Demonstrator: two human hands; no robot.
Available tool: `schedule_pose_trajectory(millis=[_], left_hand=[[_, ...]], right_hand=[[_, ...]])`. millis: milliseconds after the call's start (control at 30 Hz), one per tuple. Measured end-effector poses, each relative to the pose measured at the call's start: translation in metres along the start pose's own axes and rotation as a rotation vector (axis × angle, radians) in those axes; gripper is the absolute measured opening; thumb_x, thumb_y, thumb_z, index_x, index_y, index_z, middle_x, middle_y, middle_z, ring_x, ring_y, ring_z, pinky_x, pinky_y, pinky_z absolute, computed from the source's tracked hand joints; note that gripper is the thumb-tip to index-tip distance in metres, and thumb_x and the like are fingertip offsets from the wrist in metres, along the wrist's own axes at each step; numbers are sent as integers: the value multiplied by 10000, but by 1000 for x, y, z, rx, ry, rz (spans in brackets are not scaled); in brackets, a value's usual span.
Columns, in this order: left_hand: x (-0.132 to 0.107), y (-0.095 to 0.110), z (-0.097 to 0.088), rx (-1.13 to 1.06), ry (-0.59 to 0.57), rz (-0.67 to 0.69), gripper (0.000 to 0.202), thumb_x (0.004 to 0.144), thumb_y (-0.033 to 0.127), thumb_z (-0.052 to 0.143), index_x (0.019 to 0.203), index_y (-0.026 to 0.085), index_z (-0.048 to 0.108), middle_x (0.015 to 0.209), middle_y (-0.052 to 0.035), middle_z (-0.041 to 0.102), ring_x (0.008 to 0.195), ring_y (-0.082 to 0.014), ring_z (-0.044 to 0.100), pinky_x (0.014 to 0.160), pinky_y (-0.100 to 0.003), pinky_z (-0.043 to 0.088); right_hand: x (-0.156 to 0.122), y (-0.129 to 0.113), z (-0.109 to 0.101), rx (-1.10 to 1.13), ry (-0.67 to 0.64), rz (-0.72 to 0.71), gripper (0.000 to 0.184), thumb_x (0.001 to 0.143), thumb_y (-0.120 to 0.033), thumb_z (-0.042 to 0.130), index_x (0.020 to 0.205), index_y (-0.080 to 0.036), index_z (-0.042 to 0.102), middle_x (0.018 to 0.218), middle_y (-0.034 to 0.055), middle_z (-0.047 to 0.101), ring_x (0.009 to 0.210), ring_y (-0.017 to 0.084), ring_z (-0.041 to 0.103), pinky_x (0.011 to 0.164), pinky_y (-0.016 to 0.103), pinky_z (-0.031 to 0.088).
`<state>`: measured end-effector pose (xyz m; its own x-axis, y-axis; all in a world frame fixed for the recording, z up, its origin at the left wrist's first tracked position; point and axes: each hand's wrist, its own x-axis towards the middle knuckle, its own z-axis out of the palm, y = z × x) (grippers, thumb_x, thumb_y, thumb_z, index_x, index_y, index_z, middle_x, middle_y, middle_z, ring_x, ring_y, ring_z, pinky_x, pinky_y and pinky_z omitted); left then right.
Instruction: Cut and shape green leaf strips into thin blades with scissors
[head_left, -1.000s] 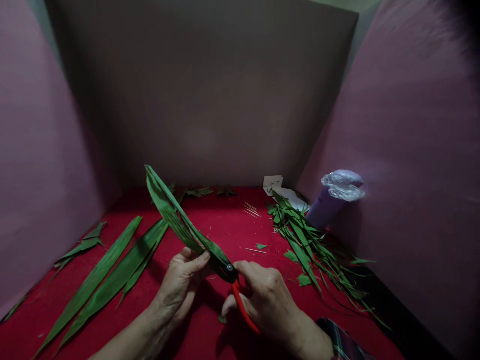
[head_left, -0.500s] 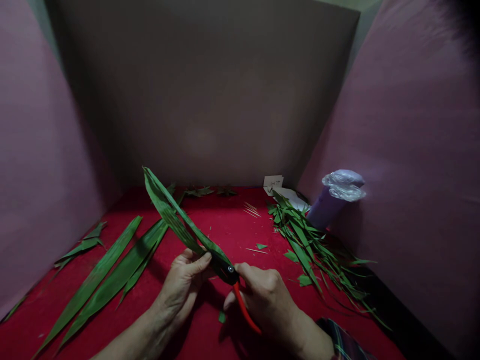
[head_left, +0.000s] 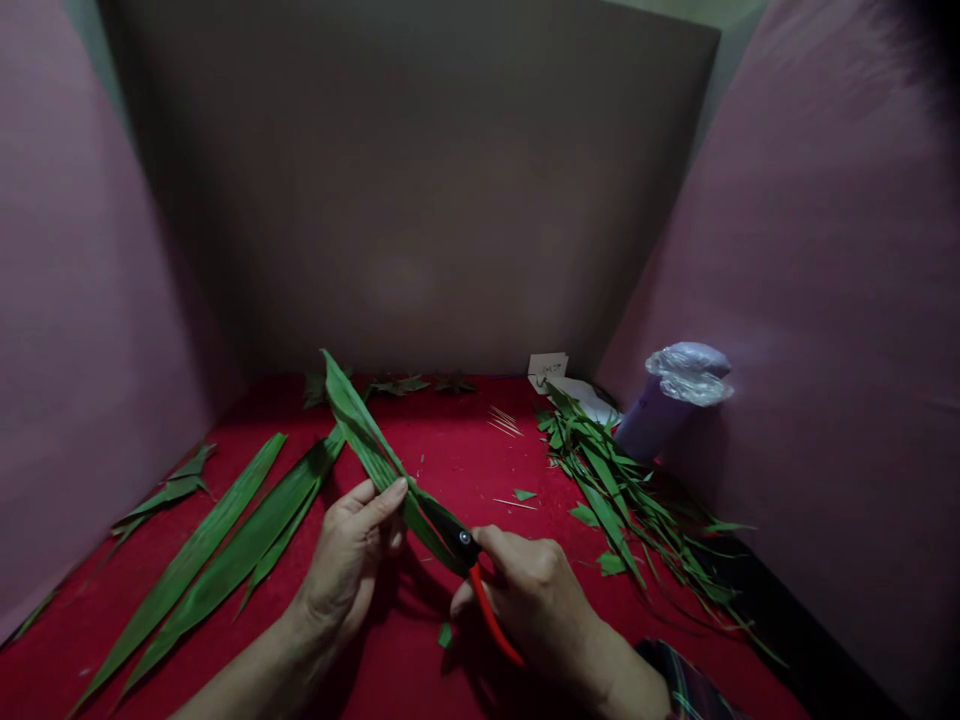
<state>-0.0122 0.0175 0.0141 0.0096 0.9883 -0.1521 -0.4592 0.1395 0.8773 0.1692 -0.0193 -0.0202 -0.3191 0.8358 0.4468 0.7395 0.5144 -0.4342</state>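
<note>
My left hand (head_left: 351, 560) pinches a long green leaf (head_left: 367, 440) between thumb and fingers, holding it up off the red table top (head_left: 450, 450). The leaf slants up and away to the left. My right hand (head_left: 534, 596) grips red-handled scissors (head_left: 472, 575). Their dark blades lie along the leaf's lower end, just right of my left fingertips. A small green offcut (head_left: 445, 634) lies on the table below the scissors.
Several long leaves (head_left: 217, 550) lie flat at the left. A heap of cut leaf strips (head_left: 630, 500) covers the right side. A purple cup with a plastic-wrapped top (head_left: 671, 395) stands at the back right beside white paper (head_left: 547, 368). Thin sticks (head_left: 502, 420) lie mid-table. Pink panels wall the sides.
The leaf has swung, its far tip now lower and further right. My left hand has slid up the leaf, and the scissor blades now reach further along it.
</note>
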Motion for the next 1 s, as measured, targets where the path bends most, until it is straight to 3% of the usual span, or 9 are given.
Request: schedule_pose_trajectory(millis=[233, 367, 633, 1000], left_hand=[[2, 5, 1, 0, 97, -48, 201, 618, 191, 727, 648, 147, 533, 550, 31, 565, 423, -63, 469, 379, -175, 341], [2, 3, 0, -8, 50, -36, 175, 635, 196, 719, 654, 129, 558, 580, 8, 584, 472, -78, 516, 406, -182, 377], [6, -3, -4, -5, 25, -41, 180, 642, 209, 724, 709, 129, 578, 606, 5, 615, 466, -81, 542, 438, -196, 426], [0, -7, 3, -51, 28, -47, 197, 612, 193, 746, 718, 123, 595, 627, 5, 636, 506, -90, 574, 497, -206, 457]], right_hand=[[0, -1, 0, 11, -19, 21, 143, 815, -328, 564, 775, -191, 568, 608, 26, 655, 539, 143, 628, 514, 191, 428], [0, -4, -3, 23, -36, 31, 229, 801, -411, 586, 757, -189, 553, 606, 24, 639, 547, 144, 613, 516, 196, 413], [2, -10, -7, 37, -68, 81, 506, 623, -631, 656, 870, -202, 547, 642, -10, 575, 548, 142, 526, 517, 219, 370], [2, -6, -5, -18, -43, 43, 424, 736, -611, 565, 764, -193, 501, 627, 7, 589, 523, 132, 556, 508, 211, 367]])
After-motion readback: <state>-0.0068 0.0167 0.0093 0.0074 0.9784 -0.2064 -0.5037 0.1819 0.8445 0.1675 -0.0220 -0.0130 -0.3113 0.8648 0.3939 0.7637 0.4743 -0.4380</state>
